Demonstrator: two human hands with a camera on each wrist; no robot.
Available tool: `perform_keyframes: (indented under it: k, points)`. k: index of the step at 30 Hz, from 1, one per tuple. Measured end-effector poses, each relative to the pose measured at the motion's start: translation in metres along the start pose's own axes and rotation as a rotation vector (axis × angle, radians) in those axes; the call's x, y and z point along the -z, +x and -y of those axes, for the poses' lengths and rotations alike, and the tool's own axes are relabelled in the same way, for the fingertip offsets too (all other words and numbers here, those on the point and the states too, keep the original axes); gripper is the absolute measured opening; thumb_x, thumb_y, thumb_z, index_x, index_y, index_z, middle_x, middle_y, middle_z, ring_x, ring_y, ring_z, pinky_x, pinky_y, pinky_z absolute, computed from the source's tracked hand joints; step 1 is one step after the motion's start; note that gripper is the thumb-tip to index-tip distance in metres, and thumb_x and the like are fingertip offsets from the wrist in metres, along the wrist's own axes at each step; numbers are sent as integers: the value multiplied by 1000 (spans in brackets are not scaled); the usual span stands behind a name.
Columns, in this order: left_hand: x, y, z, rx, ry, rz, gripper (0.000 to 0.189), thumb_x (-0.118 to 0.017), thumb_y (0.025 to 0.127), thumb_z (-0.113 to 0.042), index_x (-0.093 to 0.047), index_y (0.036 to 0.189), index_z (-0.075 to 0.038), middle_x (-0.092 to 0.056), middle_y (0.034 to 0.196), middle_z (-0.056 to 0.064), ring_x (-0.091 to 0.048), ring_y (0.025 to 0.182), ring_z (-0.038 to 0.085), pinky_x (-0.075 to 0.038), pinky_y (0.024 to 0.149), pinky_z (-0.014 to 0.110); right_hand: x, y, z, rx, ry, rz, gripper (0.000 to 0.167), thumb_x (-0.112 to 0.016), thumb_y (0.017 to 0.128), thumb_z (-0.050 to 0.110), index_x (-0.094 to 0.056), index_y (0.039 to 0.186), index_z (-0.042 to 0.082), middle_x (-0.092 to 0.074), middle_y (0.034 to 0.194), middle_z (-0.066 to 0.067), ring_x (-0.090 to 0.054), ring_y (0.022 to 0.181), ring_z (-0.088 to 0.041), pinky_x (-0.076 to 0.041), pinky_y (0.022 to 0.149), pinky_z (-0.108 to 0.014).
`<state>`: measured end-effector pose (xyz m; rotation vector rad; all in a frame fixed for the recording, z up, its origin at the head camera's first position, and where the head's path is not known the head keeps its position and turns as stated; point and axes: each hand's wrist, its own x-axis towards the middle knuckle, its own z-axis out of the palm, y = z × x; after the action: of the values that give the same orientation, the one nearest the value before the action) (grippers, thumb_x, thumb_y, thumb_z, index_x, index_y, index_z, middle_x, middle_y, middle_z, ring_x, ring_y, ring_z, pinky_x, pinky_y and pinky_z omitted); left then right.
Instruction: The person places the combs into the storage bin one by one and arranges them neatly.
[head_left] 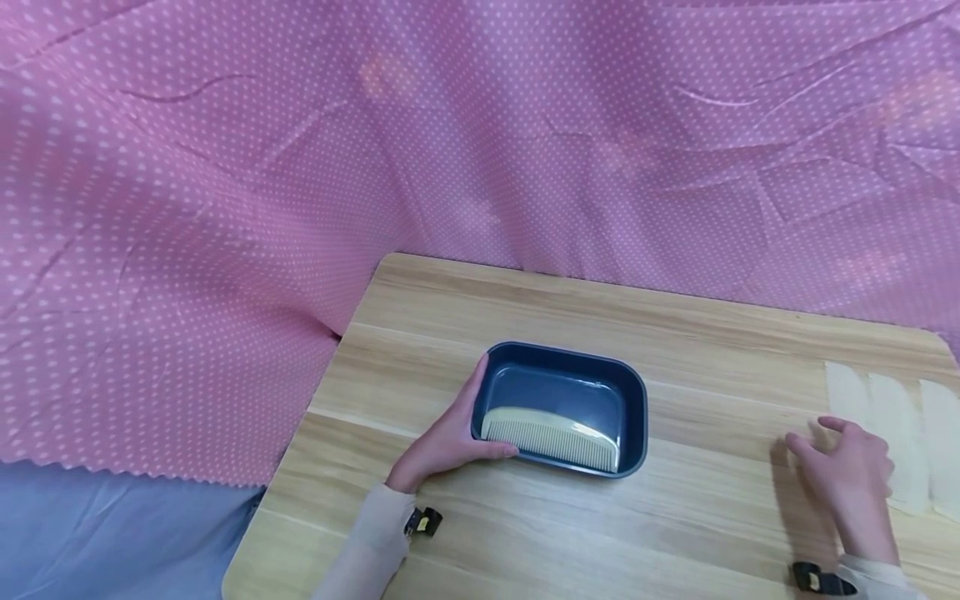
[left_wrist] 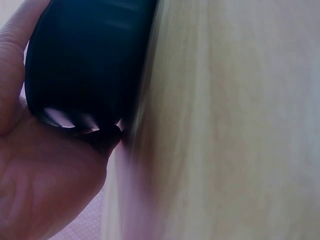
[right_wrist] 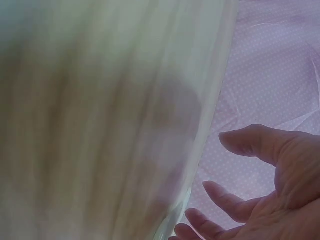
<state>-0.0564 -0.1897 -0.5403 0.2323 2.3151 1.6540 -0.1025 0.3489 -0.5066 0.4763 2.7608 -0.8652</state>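
Observation:
A dark blue rectangular tray (head_left: 551,379) with rounded corners stands mid-table, and a cream comb (head_left: 551,433) lies inside along its near wall, teeth toward me. My left hand (head_left: 446,433) holds the tray's left end, thumb on the near side and fingers round the far left corner. Its palm lies close to the tray wall (left_wrist: 85,65) in the left wrist view. Over the right part of the table hovers my right hand (head_left: 851,462), fingers loosely bent and holding nothing. Right beside it lie three cream combs (head_left: 892,417) in a row, partly overlapped by this hand.
The light wood table (head_left: 712,508) has rounded corners, with its left edge slanting down toward me. Pink dotted cloth (head_left: 480,142) hangs behind it and to the left. Bluish cloth (head_left: 112,533) shows at the lower left.

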Motion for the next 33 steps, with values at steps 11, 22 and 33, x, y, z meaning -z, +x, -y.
perform_keyframes:
  k: [11, 22, 33]
  points:
    - [-1, 1, 2, -9, -8, -2, 139, -96, 84, -44, 8, 175, -40, 0, 181, -12, -4, 165, 18, -13, 128, 62, 6, 0, -10, -58, -3, -22, 76, -63, 105, 30, -33, 159, -14, -9, 155, -56, -15, 137, -79, -18, 97, -96]
    - [-1, 0, 4, 4, -4, -8, 140, -97, 83, -44, 9, 174, -44, 0, 180, -14, -6, 165, 16, -14, 128, 61, 6, 7, -20, -54, -54, -20, 75, -63, 99, 20, -30, 154, -19, -14, 149, -58, -16, 136, -78, -26, 101, -90]
    - [0, 1, 3, 12, -3, -9, 140, -97, 83, -47, 9, 174, -46, 0, 180, -15, -5, 165, 17, -14, 128, 61, 6, 5, -20, -62, -48, -43, 87, -69, 96, 18, -20, 155, -25, -18, 145, -60, -19, 134, -76, -31, 107, -80]
